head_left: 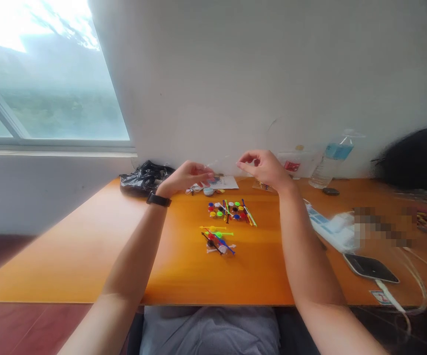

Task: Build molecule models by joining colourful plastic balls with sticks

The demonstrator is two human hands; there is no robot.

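My left hand [193, 176], with a dark band on its wrist, is raised over the back of the table with its fingers closed. Level with it on the right, my right hand [260, 166] pinches thumb and fingertips together. Faint, see-through streaks show between the hands; I cannot make out what they belong to. Below lie small round coloured plastic caps [220, 214], beside thin plastic sticks [249, 213] in several colours. Nearer me, a loose pile of coloured sticks with pointed ends [219, 233] overlaps a few more round pieces [210, 242].
A black plastic bag [145, 177] sits at the back left by the wall. White paper [228, 182] lies behind the pieces. To the right are a clear bottle [320, 172], a blue-and-white packet [324, 227] and a phone [371, 267] with a white cable [391, 296].
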